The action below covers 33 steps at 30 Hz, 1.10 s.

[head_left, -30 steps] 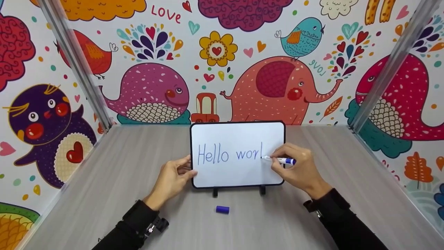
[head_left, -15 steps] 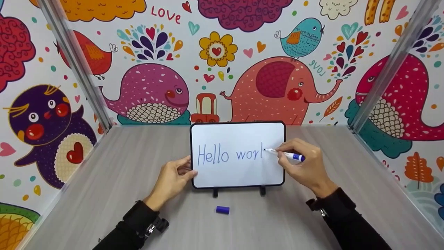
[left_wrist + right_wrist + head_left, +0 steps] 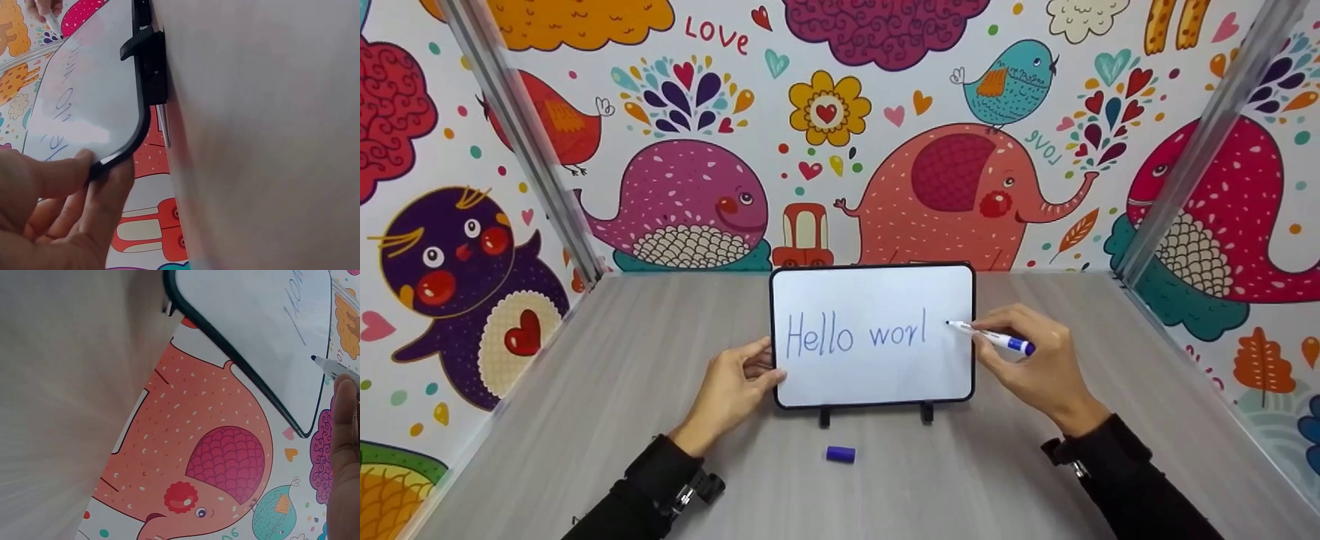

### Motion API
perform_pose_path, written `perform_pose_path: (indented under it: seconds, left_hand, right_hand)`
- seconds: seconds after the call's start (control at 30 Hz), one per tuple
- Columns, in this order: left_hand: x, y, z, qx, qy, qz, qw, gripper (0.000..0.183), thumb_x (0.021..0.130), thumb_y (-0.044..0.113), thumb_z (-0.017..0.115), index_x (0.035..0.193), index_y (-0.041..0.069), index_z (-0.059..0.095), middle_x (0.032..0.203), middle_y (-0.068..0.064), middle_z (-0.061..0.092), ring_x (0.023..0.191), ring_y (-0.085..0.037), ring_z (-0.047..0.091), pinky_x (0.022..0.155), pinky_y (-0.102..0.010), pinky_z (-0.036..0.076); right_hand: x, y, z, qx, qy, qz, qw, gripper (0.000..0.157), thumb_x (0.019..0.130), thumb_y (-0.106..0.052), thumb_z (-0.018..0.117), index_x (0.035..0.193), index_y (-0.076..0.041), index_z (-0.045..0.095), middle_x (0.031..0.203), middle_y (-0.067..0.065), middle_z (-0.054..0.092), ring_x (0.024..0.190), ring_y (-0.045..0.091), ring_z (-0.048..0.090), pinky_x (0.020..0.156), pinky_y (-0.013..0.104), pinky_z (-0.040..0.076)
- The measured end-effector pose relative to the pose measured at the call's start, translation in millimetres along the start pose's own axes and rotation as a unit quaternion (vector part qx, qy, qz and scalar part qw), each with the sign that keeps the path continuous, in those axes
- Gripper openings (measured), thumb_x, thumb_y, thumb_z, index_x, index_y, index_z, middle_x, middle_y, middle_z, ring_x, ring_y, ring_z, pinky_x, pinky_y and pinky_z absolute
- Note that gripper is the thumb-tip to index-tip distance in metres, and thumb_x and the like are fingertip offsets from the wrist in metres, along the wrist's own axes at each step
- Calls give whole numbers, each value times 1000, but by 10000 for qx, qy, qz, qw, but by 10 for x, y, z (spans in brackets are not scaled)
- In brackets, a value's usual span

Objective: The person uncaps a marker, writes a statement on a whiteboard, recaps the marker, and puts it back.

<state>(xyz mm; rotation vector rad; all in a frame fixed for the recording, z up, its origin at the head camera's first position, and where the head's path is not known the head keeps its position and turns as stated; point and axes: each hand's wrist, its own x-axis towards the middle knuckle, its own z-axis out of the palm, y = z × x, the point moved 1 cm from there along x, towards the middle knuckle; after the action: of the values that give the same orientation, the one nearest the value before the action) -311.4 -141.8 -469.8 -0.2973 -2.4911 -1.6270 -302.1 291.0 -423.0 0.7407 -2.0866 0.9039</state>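
A small whiteboard (image 3: 874, 379) with a black frame stands upright on the table and bears "Hello worl" in blue handwriting. At its left edge, my left hand (image 3: 737, 390) grips the frame, thumb on the front and fingers behind, as the left wrist view also shows the hand (image 3: 67, 208). A white marker (image 3: 992, 337) with a blue end is pinched in my right hand (image 3: 1039, 364), just right of the board. The marker's dark tip lies over the board's right part, past the "l"; whether it touches the surface I cannot tell. In the right wrist view the marker (image 3: 334, 368) points toward the writing.
A blue marker cap (image 3: 841, 454) lies on the grey table (image 3: 930, 487) in front of the board. Two black stand feet (image 3: 825, 417) stick out under the board. Walls (image 3: 825, 172) with colourful cartoon animals and metal corner posts (image 3: 529, 142) enclose the table.
My right hand has finished a downstroke of the "l", lifted the marker tip up and moved it to the right. My left hand keeps its hold on the board.
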Motion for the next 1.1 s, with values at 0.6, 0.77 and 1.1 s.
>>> perform_pose_path:
  seconds: [0.6, 0.77, 1.1]
  left_hand:
    - [51, -94, -72, -709, -649, -68, 9953, 57, 100, -11, 82, 154, -16, 64, 130, -33, 83, 121, -44, 84, 102, -28, 70]
    - [39, -81, -77, -658, -644, -89, 9957, 60, 101, -9, 83, 157, -13, 63, 134, -33, 81, 125, -47, 83, 106, -32, 70]
    - [24, -66, -72, -658, -643, -74, 9957, 61, 101, -9, 82, 158, -13, 61, 138, -35, 79, 128, -49, 81, 107, -35, 70]
  right_hand:
    - [-93, 15, 123, -119, 93, -168, 9997, 28, 90, 6, 95, 112, -10, 90, 105, 2, 87, 93, 21, 82, 95, 5, 60]
    - [-97, 26, 139, -96, 79, -164, 9998, 27, 90, 7, 94, 112, -7, 89, 105, 3, 86, 93, 21, 82, 95, 5, 60]
    - [-108, 57, 141, -222, 62, -142, 9996, 26, 89, 8, 93, 110, -5, 88, 105, 5, 86, 93, 23, 83, 97, 4, 59]
